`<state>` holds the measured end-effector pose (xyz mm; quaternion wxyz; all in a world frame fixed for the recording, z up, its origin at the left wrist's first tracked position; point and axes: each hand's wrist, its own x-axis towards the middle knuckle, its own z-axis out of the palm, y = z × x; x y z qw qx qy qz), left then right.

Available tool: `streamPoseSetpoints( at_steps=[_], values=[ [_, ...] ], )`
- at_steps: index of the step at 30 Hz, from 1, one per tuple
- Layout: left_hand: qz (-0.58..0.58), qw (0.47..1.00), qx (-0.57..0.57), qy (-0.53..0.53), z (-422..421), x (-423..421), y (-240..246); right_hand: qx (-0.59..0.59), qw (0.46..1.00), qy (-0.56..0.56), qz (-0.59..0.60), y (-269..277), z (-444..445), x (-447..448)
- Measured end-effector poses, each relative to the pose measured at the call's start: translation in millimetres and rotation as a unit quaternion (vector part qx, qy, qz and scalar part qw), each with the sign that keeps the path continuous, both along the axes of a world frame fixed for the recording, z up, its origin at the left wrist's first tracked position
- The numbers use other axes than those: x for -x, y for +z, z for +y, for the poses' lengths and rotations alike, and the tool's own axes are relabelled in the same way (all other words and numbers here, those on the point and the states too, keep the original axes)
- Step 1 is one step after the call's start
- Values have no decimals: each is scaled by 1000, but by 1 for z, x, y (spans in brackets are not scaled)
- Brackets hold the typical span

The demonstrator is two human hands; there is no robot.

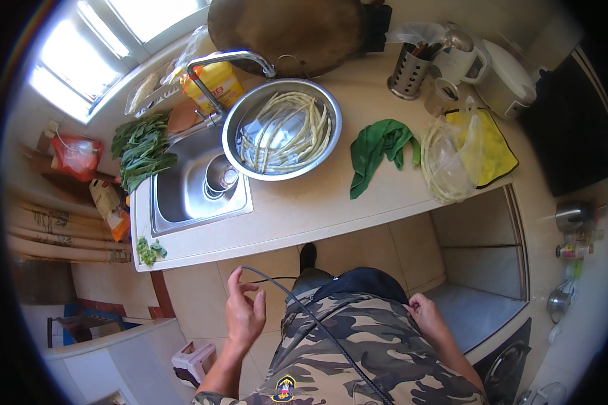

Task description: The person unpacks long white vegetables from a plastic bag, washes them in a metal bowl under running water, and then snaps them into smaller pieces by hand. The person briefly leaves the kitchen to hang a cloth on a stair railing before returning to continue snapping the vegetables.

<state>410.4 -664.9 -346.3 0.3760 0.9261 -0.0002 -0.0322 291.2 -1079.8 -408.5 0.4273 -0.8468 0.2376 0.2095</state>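
My left hand (245, 314) is raised in front of the counter with its fingers apart. Its index fingertip touches a black cable (304, 309), which loops back across my body. At my right side, the curled fingers of my right hand (424, 311) pinch the edge of the camouflage shirt (349, 329). Below the shirt a dark cloth (370, 286) bunches at my waist. Ahead on the counter, a steel basin (334, 136) holds water and long pale beans (309, 136). It overlaps the right rim of the steel sink (182, 187), where a small metal bowl (217, 173) sits.
Leafy greens (144, 147) lie left of the faucet (233, 55). A green cloth (382, 149), a plastic bag (461, 157) beside more beans, and a yellow cloth (489, 147) occupy the right. Behind stand a utensil holder (408, 76) and a round board (289, 30). The counter edge (309, 235) crosses before me.
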Motion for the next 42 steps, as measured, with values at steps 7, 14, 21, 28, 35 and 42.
streamPoseSetpoints(
  at_steps=[7,14,21,28,35,42],
  values=[
    [197,978,64,12,-9,62,-41,-19,999,-10,-24,4,0,7],
    [367,911,149,-113,-33,5,-42,-20,997,-57,-41,22,-1,25],
    [369,897,12,-241,-76,-38,-34,-8,988,-128,-84,55,11,39],
    [326,879,98,-334,-102,-66,-58,-21,972,-227,-61,79,30,74],
    [267,832,149,-463,-158,-84,-79,21,976,-215,10,91,42,128],
    [250,739,79,-621,-245,-60,-62,-94,952,-211,201,107,63,171]
  ],
)
